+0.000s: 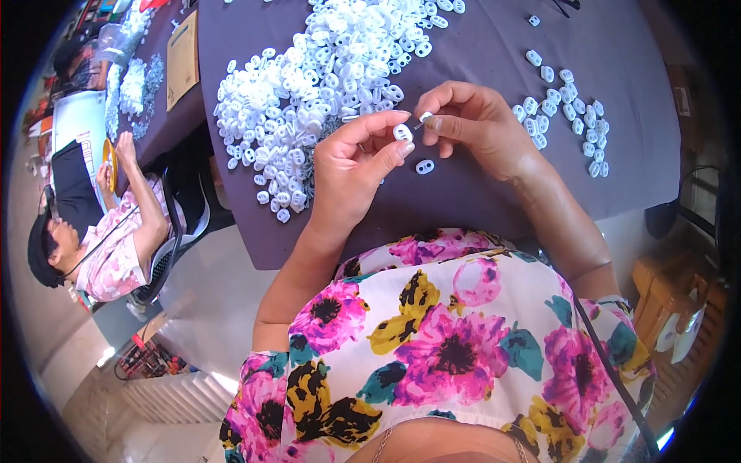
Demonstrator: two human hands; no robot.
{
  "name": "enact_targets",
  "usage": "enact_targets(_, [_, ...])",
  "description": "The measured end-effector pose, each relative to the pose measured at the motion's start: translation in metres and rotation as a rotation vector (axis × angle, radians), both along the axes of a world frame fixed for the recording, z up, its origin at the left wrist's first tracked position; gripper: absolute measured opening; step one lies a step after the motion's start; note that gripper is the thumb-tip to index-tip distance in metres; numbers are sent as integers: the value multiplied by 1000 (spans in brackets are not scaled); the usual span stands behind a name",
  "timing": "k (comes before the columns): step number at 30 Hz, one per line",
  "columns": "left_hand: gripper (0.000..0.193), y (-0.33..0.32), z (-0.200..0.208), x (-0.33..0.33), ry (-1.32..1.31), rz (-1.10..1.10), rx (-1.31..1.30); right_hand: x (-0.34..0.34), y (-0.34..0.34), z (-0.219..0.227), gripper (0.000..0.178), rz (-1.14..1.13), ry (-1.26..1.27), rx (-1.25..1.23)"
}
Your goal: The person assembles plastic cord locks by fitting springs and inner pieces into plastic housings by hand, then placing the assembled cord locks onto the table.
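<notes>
Between the thumb and fingers of my left hand (347, 166) is a white oval plastic piece with two holes (403, 133), which looks like a cord lock part. My right hand (486, 131) is closed in a pinch just beside it, on a small white piece (425, 117) with a thin greyish end pointing toward the left hand's part. The two pieces are close but appear apart. Below them, a loose two-hole piece (424, 166) lies on the dark cloth. A large heap of white two-hole pieces (340, 69) spreads beyond my left hand, with small grey bits (328, 127) partly hidden beside it.
Several white pieces (567, 100) lie scattered at the right of the dark-covered table (625, 147). On the left, a seated person (116, 231) holds a yellow round object (113, 166) near another table with white and grey heaps and a brown cardboard sheet (183, 62).
</notes>
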State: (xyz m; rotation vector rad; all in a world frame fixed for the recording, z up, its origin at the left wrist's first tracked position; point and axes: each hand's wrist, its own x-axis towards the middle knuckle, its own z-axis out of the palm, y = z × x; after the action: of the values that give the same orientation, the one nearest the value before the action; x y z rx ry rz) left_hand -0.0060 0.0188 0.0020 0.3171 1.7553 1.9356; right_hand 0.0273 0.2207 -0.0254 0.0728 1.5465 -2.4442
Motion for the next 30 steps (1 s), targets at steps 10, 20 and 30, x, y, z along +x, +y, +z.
enact_targets(10, [28,1,-3,0,17,-16,-3,0,-5,1,12,-18,14,-61])
enact_targets(20, [29,2,-3,1,9,-8,-10,0,-4,3,12,-22,3,-30])
enact_targets(30, [29,3,1,6,12,2,-18,1,-3,3,12,-30,-1,13])
